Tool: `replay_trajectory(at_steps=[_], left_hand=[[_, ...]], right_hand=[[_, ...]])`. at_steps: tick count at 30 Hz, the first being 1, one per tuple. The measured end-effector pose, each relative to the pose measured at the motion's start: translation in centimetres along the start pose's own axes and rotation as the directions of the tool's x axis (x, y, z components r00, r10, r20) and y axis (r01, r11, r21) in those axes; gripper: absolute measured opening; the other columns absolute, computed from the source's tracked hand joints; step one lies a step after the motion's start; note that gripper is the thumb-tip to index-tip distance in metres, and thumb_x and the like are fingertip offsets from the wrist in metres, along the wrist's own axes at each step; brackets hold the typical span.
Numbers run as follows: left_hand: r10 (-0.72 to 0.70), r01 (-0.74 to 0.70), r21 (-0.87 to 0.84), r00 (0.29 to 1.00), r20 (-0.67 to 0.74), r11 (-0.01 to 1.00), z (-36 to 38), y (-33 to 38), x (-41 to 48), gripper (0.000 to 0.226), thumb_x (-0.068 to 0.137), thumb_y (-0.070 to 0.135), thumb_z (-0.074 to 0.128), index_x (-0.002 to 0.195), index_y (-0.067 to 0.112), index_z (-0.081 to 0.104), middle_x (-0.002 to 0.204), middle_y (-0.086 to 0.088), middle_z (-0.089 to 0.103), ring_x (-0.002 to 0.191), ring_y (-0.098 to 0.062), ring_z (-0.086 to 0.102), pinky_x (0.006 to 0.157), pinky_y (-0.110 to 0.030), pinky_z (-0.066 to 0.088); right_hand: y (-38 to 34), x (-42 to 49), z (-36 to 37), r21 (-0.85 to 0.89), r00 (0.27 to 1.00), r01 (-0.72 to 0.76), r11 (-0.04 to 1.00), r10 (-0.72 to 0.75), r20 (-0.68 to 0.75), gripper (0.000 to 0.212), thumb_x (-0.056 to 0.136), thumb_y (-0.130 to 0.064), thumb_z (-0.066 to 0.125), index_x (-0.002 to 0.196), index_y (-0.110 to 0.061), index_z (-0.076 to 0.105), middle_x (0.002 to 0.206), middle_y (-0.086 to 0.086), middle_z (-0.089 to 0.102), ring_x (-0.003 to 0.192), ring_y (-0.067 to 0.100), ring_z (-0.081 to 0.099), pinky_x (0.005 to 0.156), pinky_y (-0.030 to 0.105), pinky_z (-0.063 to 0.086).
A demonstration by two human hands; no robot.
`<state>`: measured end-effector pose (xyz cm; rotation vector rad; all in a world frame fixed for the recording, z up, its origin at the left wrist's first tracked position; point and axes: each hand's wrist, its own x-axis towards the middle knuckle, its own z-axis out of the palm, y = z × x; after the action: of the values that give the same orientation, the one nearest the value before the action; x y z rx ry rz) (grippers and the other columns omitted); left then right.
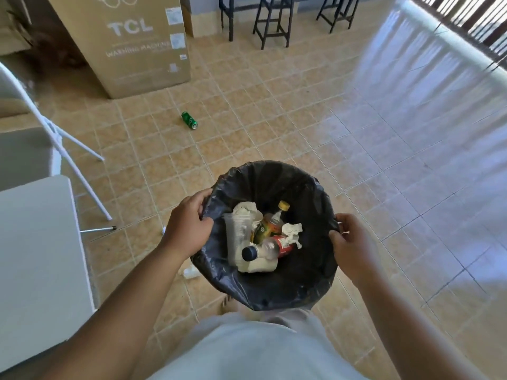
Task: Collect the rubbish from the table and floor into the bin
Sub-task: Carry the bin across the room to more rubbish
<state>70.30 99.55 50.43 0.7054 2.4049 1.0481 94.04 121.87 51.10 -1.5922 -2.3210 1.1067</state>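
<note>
**Two hands on the rim of the bin**

Gripped on opposite sides. Left hand at the bin's left edge, fingers and thumb curled round the rim and closed on the black liner folded over it. Right hand at the bin's right edge, closed the same way, thumb on the inner side. Cannot tell whether lifted or standing on the tiled floor.

Inside the bin, heaped toward its left half:
- stacked clear plastic cups, lying on their side
- crumpled white paper at the far end of the cups
- a bottle with a yellow cap, tilted, cap toward the far wall
- a red-labelled bottle lying across the pile, dark cap pointing left
- a crumpled tissue touching the red label

Outside the bin:
- green can on its side on the floor, well beyond the bin and to its left
- small pale scrap on the floor just beside the bin's left wall
- white table to the left of the bin
- white folding-chair legs farther left and beyond
- cardboard box marked TCL, far past the can
- black stools far beyond the bin
</note>
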Motion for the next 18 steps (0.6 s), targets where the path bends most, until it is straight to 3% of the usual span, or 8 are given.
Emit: replay_trajectory(at_steps=[3, 11, 15, 18], left_hand=[[-0.079, 0.079, -0.001, 0.996, -0.046, 0.997, 0.2, -0.8, 1.4, 0.060, 0.084, 0.005, 0.054, 0.138, 0.030, 0.048, 0.081, 0.000, 0.047, 0.066, -0.018, 0.047, 0.059, -0.031, 0.038], [-0.276, 0.276, -0.033, 0.935, -0.221, 0.961, 3.3, -1.1, 2.7, 0.062, 0.080, 0.001, 0.056, 0.135, 0.031, 0.051, 0.078, 0.006, 0.049, 0.065, -0.010, 0.048, 0.058, -0.023, 0.038], [-0.403, 0.405, -0.049, 0.880, -0.250, 0.913, 6.4, -2.6, 3.4, 0.064, 0.081, 0.002, 0.057, 0.137, 0.033, 0.050, 0.078, 0.003, 0.051, 0.065, -0.011, 0.050, 0.058, -0.021, 0.038], [-0.471, 0.467, -0.076, 0.848, -0.245, 0.881, 9.2, -4.7, 4.4, 0.064, 0.082, 0.002, 0.056, 0.138, 0.031, 0.048, 0.081, 0.002, 0.051, 0.069, -0.009, 0.051, 0.059, -0.019, 0.035]], right_hand=[[-1.4, 3.8, 0.7, -0.056, 0.995, 0.066, 0.996, -0.061, 0.080, 0.032, 0.093, -0.016, 0.055, 0.123, -0.027, 0.056, 0.112, -0.003, 0.063, 0.100, 0.022, 0.061, 0.087, 0.046, 0.054], [-2.8, 14.0, 2.7, -0.072, 0.926, 0.225, 0.972, -0.190, 0.327, 0.032, 0.091, -0.012, 0.054, 0.120, -0.023, 0.056, 0.107, 0.002, 0.065, 0.089, 0.024, 0.065, 0.076, 0.048, 0.058], [-2.7, 18.5, 4.9, -0.100, 0.873, 0.299, 0.949, -0.229, 0.431, 0.031, 0.091, -0.011, 0.055, 0.118, -0.025, 0.056, 0.107, 0.005, 0.064, 0.082, 0.020, 0.065, 0.071, 0.041, 0.058], [-2.1, 21.2, 7.2, -0.141, 0.847, 0.330, 0.933, -0.227, 0.481, 0.033, 0.092, -0.011, 0.054, 0.122, -0.024, 0.056, 0.109, 0.002, 0.063, 0.090, 0.020, 0.062, 0.072, 0.033, 0.054]])
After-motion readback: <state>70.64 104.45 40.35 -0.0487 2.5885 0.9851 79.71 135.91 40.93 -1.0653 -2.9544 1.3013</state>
